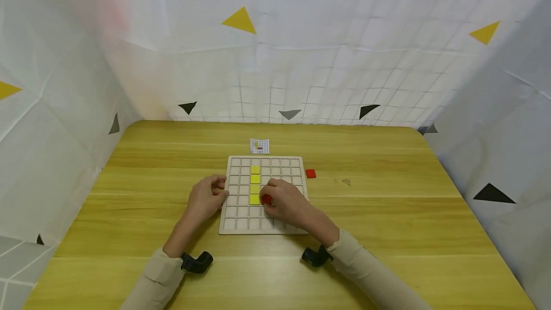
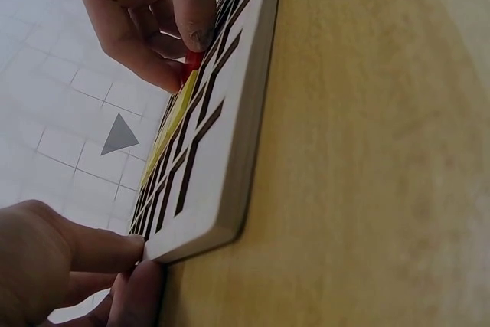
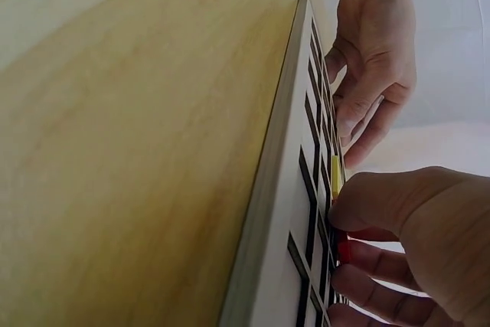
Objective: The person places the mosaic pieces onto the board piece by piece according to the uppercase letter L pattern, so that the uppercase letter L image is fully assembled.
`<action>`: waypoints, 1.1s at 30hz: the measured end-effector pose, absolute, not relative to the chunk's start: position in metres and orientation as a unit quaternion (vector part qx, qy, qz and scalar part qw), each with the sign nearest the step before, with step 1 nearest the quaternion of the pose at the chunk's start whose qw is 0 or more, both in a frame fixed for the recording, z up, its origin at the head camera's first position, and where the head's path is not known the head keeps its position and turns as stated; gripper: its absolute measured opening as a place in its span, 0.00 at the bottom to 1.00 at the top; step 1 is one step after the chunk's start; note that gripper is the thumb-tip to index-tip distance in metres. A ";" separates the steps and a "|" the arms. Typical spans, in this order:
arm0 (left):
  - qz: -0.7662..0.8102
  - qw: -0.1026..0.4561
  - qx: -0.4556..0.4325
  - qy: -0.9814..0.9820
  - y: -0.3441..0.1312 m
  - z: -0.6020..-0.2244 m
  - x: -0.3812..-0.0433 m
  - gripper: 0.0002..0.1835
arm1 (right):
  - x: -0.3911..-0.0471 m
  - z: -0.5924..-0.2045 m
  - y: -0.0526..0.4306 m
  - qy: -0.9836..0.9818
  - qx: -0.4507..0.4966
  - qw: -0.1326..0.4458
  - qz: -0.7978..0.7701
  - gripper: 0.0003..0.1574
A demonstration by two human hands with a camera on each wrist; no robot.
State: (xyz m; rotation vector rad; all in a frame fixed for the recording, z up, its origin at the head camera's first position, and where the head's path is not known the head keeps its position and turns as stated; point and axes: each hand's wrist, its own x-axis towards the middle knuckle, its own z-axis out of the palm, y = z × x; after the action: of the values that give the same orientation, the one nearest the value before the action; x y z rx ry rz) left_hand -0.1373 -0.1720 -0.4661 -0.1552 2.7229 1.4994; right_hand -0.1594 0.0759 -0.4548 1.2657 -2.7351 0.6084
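Observation:
A pale wooden grid board (image 1: 243, 212) lies on the table, its cells edged by raised lines. Yellow square tiles (image 1: 255, 179) fill a column of cells left of its middle. My right hand (image 1: 286, 200) pinches a red square tile (image 1: 266, 199) just right of the lowest yellow one. In the left wrist view this red tile (image 2: 192, 60) stands tilted between thumb and finger at the board's surface. At the board's left edge, my left hand (image 1: 206, 199) grips the rim between thumb and fingers. Another red tile (image 1: 311, 173) lies on the table beyond the right edge.
Behind the board lies a small printed card (image 1: 259, 146) with a grid pattern. The wood-grain table (image 1: 366, 233) reaches back to white sheeting (image 1: 327, 23) on three sides. Black wrist devices (image 1: 198, 262) sit on both arms.

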 end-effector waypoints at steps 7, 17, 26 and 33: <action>0.487 0.015 -0.053 0.872 -0.175 -0.466 -0.138 0.23 | -0.161 -0.453 0.074 -0.893 0.404 0.025 0.198 0.09; 0.482 0.014 -0.048 0.875 -0.171 -0.465 -0.140 0.23 | -0.158 -0.448 0.078 -0.901 0.386 0.020 0.198 0.12; 0.486 0.020 -0.052 0.872 -0.171 -0.467 -0.139 0.23 | -0.150 -0.446 0.092 -0.904 0.377 0.051 0.195 0.11; 0.488 0.021 -0.054 0.871 -0.171 -0.468 -0.138 0.24 | -0.147 -0.447 0.107 -0.906 0.369 0.065 0.196 0.13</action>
State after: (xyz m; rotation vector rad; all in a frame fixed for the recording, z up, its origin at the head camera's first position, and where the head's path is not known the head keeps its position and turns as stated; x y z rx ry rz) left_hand -0.1384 -0.1712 -0.4679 -0.1663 2.6998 1.5135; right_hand -0.1473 0.1068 -0.4469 1.1140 -2.7340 0.5926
